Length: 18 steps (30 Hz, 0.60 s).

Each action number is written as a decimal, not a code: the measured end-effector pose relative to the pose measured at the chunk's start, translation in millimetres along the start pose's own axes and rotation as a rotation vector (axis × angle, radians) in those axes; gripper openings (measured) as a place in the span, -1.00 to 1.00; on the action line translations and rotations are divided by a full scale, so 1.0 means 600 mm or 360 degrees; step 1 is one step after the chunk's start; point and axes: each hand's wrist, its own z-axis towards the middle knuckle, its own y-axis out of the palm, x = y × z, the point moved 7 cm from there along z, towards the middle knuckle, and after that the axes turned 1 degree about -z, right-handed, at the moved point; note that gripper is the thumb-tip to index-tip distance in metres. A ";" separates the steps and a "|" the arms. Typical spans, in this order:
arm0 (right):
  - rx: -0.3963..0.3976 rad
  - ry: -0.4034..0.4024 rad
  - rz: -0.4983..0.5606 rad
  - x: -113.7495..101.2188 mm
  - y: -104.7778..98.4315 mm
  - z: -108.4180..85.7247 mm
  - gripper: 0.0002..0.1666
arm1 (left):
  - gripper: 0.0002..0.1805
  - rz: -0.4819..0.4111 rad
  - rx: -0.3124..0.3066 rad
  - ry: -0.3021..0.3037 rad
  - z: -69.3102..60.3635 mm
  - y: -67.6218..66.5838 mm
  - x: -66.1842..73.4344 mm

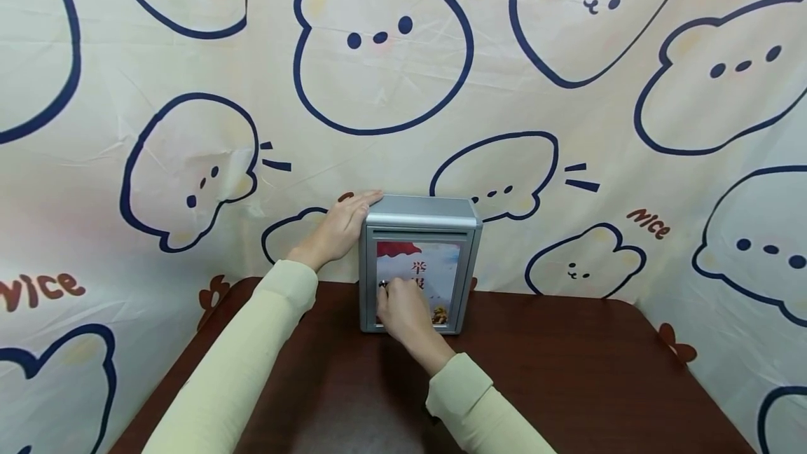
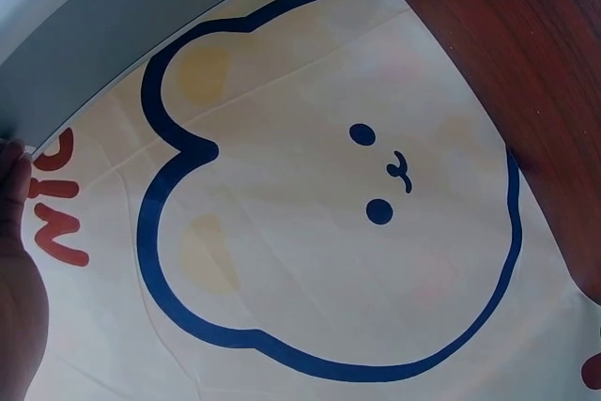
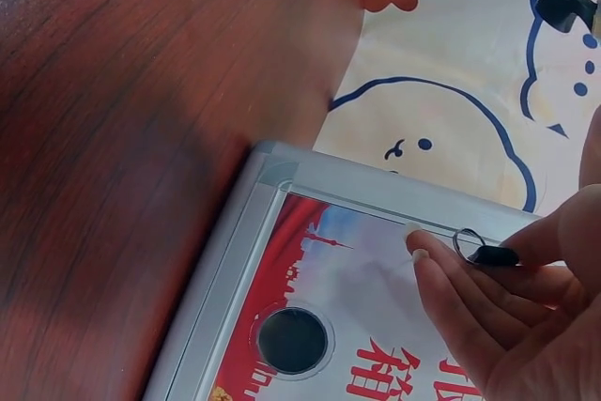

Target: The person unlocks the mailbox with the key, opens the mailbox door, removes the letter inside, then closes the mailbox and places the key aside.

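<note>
A grey metal box (image 1: 424,210) with a printed poster front stands upright on the brown table. My left hand (image 1: 340,226) rests at the box's upper left corner, its fingertips touching the top edge. The left wrist view shows only part of that hand (image 2: 21,279) against the grey side. At the left of the front panel, my right hand (image 1: 406,310) pinches a key with a black head (image 3: 495,255) and a metal ring (image 3: 468,244). The key's blade is hidden, so how far it sits in the box cannot be seen. A dark round disc (image 3: 293,340) shows on the poster.
Behind the table hangs a cream cloth (image 1: 384,90) printed with blue-outlined cartoon bears, close behind the box. The dark brown table (image 1: 567,363) reaches out on both sides of the box, with rounded far corners.
</note>
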 end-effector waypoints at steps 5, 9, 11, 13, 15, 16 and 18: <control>-0.0025 0.0011 0.0016 0.000 -0.001 -0.004 -0.34 | -0.43 -0.0004 -0.0002 -0.0010 0.001 0.002 -0.003; -0.0047 0.0014 0.0048 0.002 -0.004 -0.010 -0.35 | -0.43 -0.0012 -0.0005 -0.0009 0.001 0.005 -0.003; -0.0057 0.0010 0.0047 0.002 -0.005 -0.012 -0.36 | -0.44 -0.0013 -0.0002 -0.0006 0.001 0.005 -0.003; -0.0062 -0.0007 0.0044 0.001 -0.006 -0.013 -0.36 | -0.44 -0.0012 0.0005 -0.0001 0.001 0.004 -0.003; -0.0072 -0.0016 0.0045 0.001 -0.006 -0.015 -0.36 | -0.44 -0.0017 0.0011 0.0001 0.000 0.002 -0.004; -0.0078 -0.0017 0.0047 0.000 -0.007 -0.015 -0.36 | -0.43 -0.0017 0.0013 0.0002 0.000 0.002 -0.004; -0.0088 -0.0020 0.0064 0.000 -0.008 -0.016 -0.36 | -0.43 -0.0020 0.0011 0.0003 0.001 0.001 -0.004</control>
